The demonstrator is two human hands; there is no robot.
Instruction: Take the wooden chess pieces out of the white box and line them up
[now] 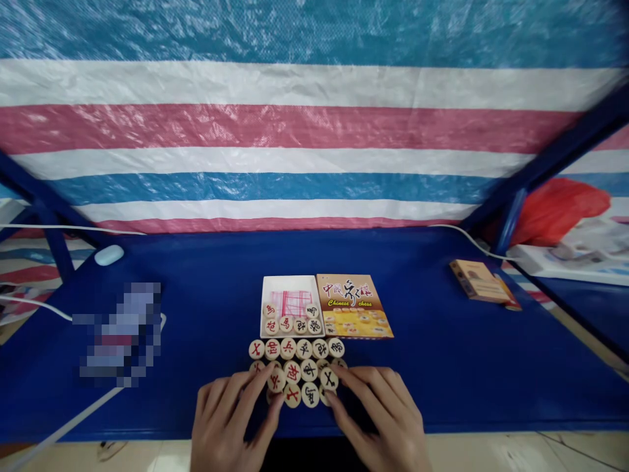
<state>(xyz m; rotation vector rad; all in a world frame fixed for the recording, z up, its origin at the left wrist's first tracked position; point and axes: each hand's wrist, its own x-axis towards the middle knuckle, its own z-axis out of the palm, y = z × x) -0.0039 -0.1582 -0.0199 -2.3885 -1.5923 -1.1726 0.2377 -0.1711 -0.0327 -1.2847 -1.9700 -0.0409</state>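
Two bare hands rest open on a blue bench (442, 314), the left hand (230, 419) and right hand (381, 416) cupping a cluster of round wooden chess pieces (297, 370) between their fingertips, with the white tray (289, 306) just beyond.

box lid (354, 306) reads "Chinese chess", Chinese characters on pieces (299, 370)

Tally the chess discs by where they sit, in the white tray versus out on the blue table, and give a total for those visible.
Discs in the white tray: 6
Discs on the blue table, between the left hand and right hand: about 16, some partly hidden by fingers
Total visible: about 22
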